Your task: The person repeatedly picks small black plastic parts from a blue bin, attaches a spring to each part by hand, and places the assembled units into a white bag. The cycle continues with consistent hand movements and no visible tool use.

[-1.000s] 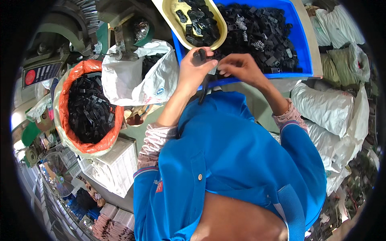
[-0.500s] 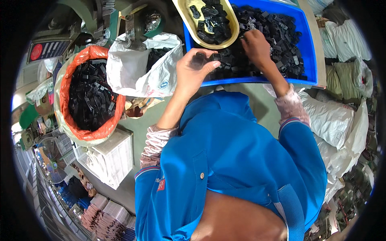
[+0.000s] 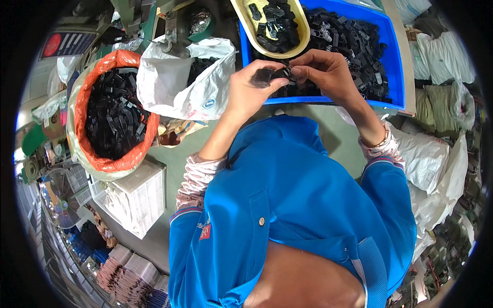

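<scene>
Over the near edge of the blue tray (image 3: 339, 103), my left hand (image 3: 245, 91) is closed around a dark plastic part (image 3: 263, 77), held between thumb and fingers. My right hand (image 3: 331, 77) meets it from the right, thumb and fingertips pinched at the part's right end. Whatever sits in that pinch is small and mostly hidden, with a metallic glint. Loose black plastic pieces (image 3: 359, 56) fill the blue tray, and shiny coiled springs (image 3: 325, 33) lie among them. A yellow oval tray (image 3: 306, 32) with more black parts rests over its left side.
Left of the tray stands a white sack (image 3: 210, 95) with black pieces inside. Farther left is a bag with an orange liner (image 3: 105, 163), full of black parts. A metal machine (image 3: 177, 33) rises behind the white sack. White sacks (image 3: 423, 154) are piled at right.
My right hand has come out of the pile in the blue tray, moving nearer and left to the part in my left hand. My left hand still holds the part in about the same place.
</scene>
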The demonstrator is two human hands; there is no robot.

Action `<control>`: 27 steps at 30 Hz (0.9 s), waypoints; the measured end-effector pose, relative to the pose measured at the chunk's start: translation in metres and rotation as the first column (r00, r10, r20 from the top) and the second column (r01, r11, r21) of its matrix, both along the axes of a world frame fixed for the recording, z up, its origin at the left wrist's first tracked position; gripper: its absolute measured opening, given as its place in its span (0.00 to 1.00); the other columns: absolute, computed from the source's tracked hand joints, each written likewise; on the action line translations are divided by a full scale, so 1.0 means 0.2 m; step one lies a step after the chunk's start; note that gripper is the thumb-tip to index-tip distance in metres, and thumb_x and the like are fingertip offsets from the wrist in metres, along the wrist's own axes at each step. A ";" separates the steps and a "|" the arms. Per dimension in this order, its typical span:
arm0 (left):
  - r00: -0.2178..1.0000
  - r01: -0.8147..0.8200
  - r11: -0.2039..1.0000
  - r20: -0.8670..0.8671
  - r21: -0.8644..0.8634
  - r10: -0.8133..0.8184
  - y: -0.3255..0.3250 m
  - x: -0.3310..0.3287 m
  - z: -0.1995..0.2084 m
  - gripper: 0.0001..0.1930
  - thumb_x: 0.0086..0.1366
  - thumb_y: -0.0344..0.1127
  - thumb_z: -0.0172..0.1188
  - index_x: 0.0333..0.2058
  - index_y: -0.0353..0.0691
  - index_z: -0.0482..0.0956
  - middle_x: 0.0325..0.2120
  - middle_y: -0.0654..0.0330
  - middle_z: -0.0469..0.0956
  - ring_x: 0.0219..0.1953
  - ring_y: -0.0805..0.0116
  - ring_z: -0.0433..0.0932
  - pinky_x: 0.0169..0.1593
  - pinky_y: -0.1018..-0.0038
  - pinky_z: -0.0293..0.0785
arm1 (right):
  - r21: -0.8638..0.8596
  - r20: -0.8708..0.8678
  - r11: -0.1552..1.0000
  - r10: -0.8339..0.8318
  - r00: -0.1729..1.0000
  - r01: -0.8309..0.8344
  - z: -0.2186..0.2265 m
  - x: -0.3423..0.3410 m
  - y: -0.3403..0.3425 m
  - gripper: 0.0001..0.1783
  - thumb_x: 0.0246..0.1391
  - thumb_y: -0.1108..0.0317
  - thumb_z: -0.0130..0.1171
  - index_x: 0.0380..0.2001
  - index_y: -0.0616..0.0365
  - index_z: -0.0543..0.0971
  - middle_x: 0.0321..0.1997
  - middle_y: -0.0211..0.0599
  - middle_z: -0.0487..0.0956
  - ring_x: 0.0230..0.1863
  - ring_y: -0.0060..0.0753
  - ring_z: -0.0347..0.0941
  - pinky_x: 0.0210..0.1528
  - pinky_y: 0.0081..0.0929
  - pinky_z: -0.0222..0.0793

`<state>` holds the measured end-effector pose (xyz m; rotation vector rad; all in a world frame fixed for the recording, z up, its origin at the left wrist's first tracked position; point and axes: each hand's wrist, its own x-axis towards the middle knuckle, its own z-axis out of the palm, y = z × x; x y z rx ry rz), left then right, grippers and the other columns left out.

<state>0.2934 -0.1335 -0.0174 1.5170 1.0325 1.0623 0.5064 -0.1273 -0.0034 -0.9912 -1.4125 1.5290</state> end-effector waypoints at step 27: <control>0.985 -0.058 0.976 -0.148 0.209 0.091 0.14 -0.14 -0.04 0.04 0.61 0.26 0.65 0.33 0.32 0.81 0.32 0.60 0.82 0.32 0.77 0.78 0.38 0.78 0.75 | -0.185 -0.173 0.970 -0.189 0.967 0.156 -0.18 -0.16 -0.01 0.17 0.62 0.69 0.57 0.51 0.69 0.76 0.35 0.41 0.82 0.34 0.24 0.79 0.39 0.20 0.76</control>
